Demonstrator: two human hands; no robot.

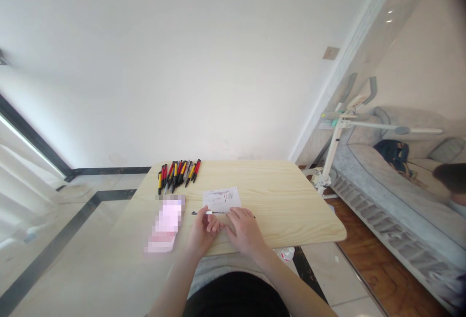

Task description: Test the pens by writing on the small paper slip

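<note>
Pens (177, 175) lie clustered left of the paper (220, 197).

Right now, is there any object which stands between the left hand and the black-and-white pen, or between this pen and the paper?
Nothing visible does: the left hand touches the pen, which is at the near edge of the paper. The right hand seems to cover part of it.

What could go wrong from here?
The pen in the left hand is thin, so it might slip. The loose pens lie near the table's far left corner; a bump could roll some off. The paper lies by the right hand, so a nudge might shift it.
</note>
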